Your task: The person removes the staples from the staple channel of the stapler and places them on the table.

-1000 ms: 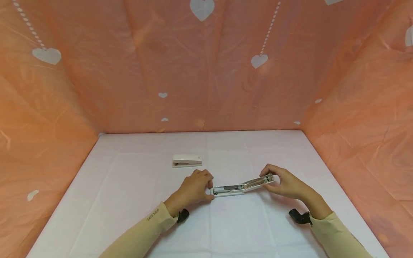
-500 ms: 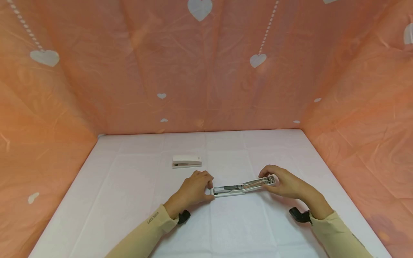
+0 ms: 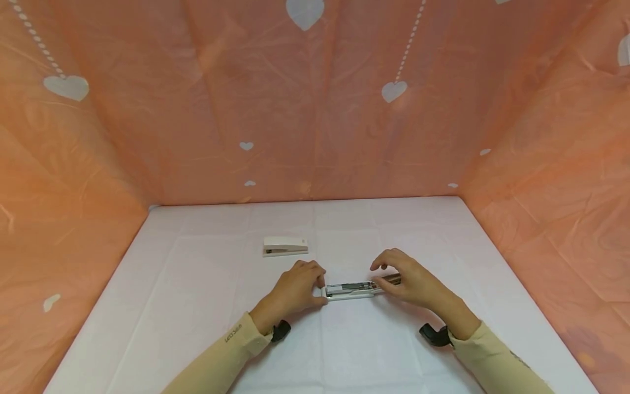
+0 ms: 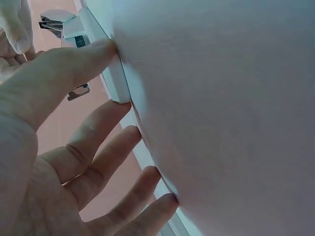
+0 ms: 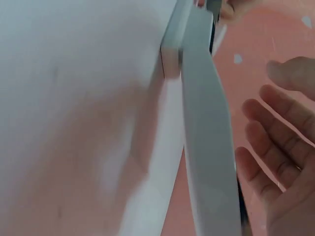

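A white stapler (image 3: 348, 296) lies unfolded, its metal staple channel (image 3: 358, 286) exposed and its top arm (image 5: 209, 128) swung back to the right, raised off the cloth. At the base's left end, my left hand (image 3: 294, 290) pinches it between thumb and fingers; the left wrist view shows the thumb on the base's edge. My right hand (image 3: 413, 280) hovers over the hinge area with fingers loosely bent. In the right wrist view those fingers (image 5: 275, 142) stand apart from the arm. Part of the top arm is hidden behind the right hand in the head view.
A second white stapler (image 3: 285, 246), folded closed, stands farther back, left of the middle. White cloth (image 3: 197, 306) covers the table. Orange curtains (image 3: 315, 120) with pale hearts enclose the back and both sides.
My right hand has let go of the top arm's far end and moved left toward the hinge. The arm sank slightly earlier. My left hand keeps its hold on the base.
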A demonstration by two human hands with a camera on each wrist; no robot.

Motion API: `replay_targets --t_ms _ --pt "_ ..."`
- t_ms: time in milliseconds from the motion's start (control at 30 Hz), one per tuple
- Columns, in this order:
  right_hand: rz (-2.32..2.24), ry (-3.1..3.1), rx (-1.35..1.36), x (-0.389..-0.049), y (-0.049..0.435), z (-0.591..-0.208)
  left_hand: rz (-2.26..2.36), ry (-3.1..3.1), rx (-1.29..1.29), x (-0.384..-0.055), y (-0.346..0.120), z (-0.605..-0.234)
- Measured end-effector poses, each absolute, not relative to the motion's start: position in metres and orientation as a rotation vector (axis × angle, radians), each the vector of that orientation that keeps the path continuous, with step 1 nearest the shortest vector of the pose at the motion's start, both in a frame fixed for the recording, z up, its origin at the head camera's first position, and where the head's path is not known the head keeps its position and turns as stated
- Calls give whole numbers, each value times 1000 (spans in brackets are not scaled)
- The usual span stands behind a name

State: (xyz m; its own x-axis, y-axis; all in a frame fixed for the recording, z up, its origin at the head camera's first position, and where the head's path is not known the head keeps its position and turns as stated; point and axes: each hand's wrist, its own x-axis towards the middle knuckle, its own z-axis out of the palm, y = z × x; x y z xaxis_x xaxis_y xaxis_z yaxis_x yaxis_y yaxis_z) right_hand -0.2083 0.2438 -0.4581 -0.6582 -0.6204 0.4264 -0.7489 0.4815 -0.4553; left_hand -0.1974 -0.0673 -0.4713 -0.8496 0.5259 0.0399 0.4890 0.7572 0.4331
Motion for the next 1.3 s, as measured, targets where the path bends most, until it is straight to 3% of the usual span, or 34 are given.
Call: replay_targets --t_ms 467,1300 --pt "996 -2500 1253 -205 211 -476 618 2896 838 -200 -67 -475" --pt "829 -2665 1287 -203 196 -477 669 2872 819 -200 -66 -473"
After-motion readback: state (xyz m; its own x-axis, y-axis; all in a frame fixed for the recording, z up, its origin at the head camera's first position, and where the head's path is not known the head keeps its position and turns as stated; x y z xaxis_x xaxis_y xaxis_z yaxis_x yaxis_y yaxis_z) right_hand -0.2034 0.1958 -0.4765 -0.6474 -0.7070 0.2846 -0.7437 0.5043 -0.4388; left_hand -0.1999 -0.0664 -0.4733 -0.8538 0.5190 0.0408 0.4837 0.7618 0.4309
